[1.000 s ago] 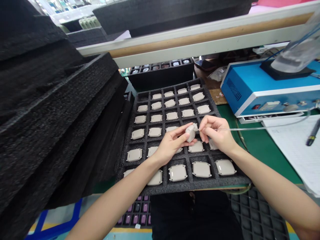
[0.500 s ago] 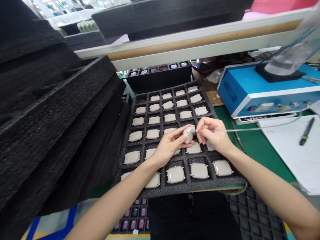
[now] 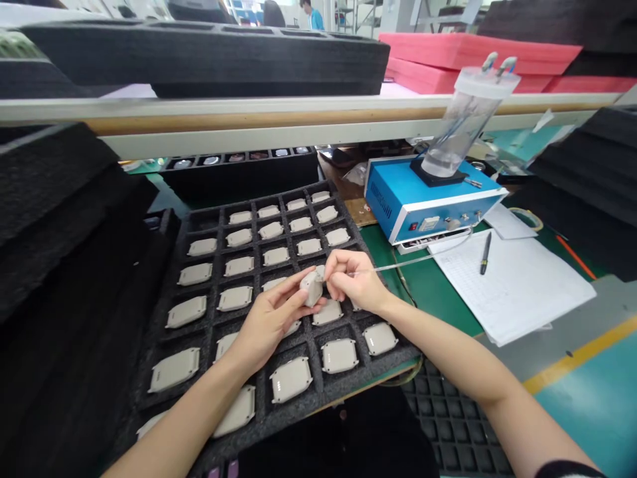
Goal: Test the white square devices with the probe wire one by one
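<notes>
My left hand is closed on a beige watch case, fingers and thumb at its edges, above the foam tray. Pinched in my right hand is the end of a thin clear tube; its tip meets the watch case's right side, and the fingers hide whether it touches. Below both hands lies a black foam tray, where several similar beige cases sit one to a pocket. The tube runs right to a blue control box.
A clear cylinder stands tilted on the blue box. Papers with a black pen lie on the right. Stacked black foam trays rise at the left. A shelf rail crosses behind, with red foam above it.
The view has swung to the right, so the tray and hands appear further left and more of the right side shows. Both hands keep the same hold on the watch case and tube.
</notes>
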`<act>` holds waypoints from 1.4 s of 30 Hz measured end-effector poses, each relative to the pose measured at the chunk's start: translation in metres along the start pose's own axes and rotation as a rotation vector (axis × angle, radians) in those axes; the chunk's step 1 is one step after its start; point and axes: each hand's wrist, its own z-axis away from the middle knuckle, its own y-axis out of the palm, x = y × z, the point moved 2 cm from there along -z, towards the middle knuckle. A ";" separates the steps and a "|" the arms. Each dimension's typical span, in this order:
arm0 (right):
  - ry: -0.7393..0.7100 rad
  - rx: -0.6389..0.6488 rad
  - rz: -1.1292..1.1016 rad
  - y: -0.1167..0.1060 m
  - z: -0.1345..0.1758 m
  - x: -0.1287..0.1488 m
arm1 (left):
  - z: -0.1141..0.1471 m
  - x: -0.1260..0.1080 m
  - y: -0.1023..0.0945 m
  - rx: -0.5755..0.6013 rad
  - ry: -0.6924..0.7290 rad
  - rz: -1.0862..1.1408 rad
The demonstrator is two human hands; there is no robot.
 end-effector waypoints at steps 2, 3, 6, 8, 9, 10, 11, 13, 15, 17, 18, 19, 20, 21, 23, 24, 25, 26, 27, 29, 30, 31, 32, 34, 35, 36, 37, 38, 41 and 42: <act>0.000 0.002 0.001 0.000 0.000 0.000 | 0.000 0.000 0.000 -0.001 0.003 -0.003; 0.000 0.002 0.004 0.000 0.000 -0.001 | 0.000 0.001 0.000 0.000 0.002 -0.007; 0.002 0.003 0.011 -0.001 0.000 -0.001 | 0.000 0.000 0.000 0.002 -0.001 -0.014; 0.000 0.002 0.017 -0.001 0.000 -0.001 | 0.001 0.000 -0.001 -0.001 0.001 -0.011; 0.000 0.003 0.020 -0.001 0.000 -0.001 | 0.001 -0.001 -0.001 -0.003 0.002 -0.009; 0.000 0.004 0.024 -0.001 0.000 -0.001 | 0.001 -0.001 -0.001 -0.004 0.003 -0.007; -0.001 0.004 0.028 -0.001 0.000 -0.001 | 0.001 -0.001 -0.001 -0.005 0.003 -0.006; -0.002 0.003 0.034 0.000 0.000 0.000 | 0.002 -0.001 0.000 -0.005 0.001 -0.003; -0.001 -0.001 0.036 0.000 0.001 0.000 | 0.002 -0.002 0.000 -0.007 -0.002 -0.001; 0.003 -0.002 0.038 0.000 0.001 0.001 | 0.001 -0.002 0.001 -0.012 -0.004 -0.001; 0.005 -0.001 0.041 0.000 0.001 0.001 | 0.001 -0.002 0.001 -0.015 -0.004 -0.001; 0.006 0.000 0.045 0.000 0.001 0.001 | 0.001 -0.002 0.001 -0.018 -0.004 -0.001; 0.007 -0.001 0.048 0.000 0.001 0.001 | 0.001 -0.002 0.001 -0.021 -0.004 -0.001; 0.007 -0.001 0.050 0.000 0.001 0.001 | 0.001 -0.003 0.001 -0.023 -0.005 -0.002; 0.008 0.001 0.051 0.000 0.001 0.001 | 0.002 -0.003 0.002 -0.026 -0.006 -0.005; 0.008 0.002 0.052 0.000 0.001 0.001 | 0.002 -0.003 0.002 -0.028 -0.007 -0.008; 0.007 0.003 0.053 0.000 0.001 0.001 | 0.002 -0.003 0.002 -0.031 -0.008 -0.010; 0.005 0.003 0.055 0.000 0.001 0.001 | 0.002 -0.003 0.002 -0.032 -0.008 -0.013; 0.004 0.003 0.056 0.000 0.001 0.001 | 0.002 -0.003 0.002 -0.032 -0.007 -0.015; 0.003 0.002 0.055 0.000 0.001 0.001 | 0.002 -0.003 0.001 -0.028 -0.005 -0.016; 0.003 0.002 0.054 0.000 0.001 0.001 | 0.002 -0.003 0.001 -0.025 -0.004 -0.017; 0.002 0.003 0.052 0.000 0.001 0.001 | 0.002 -0.003 0.001 -0.024 -0.004 -0.016; 0.003 0.003 0.049 0.000 0.001 0.001 | 0.002 -0.003 0.001 -0.025 -0.004 -0.015; 0.006 0.005 0.046 0.000 0.001 0.001 | 0.002 -0.003 0.001 -0.028 -0.007 -0.013; 0.008 0.006 0.046 0.000 0.001 0.001 | 0.002 -0.003 0.001 -0.029 -0.009 -0.013; 0.009 0.005 0.047 0.000 0.001 0.001 | 0.002 -0.003 0.001 -0.029 -0.010 -0.013; 0.008 0.005 0.050 0.000 0.001 0.001 | 0.002 -0.003 0.001 -0.029 -0.010 -0.014; 0.006 0.007 0.055 0.000 0.001 0.000 | 0.002 -0.003 0.001 -0.028 -0.011 -0.015; -0.005 0.010 0.067 0.000 0.001 0.000 | 0.002 -0.004 0.002 -0.027 -0.009 -0.017; -0.007 0.011 0.071 0.000 0.001 0.000 | 0.003 -0.004 0.002 -0.029 -0.008 -0.019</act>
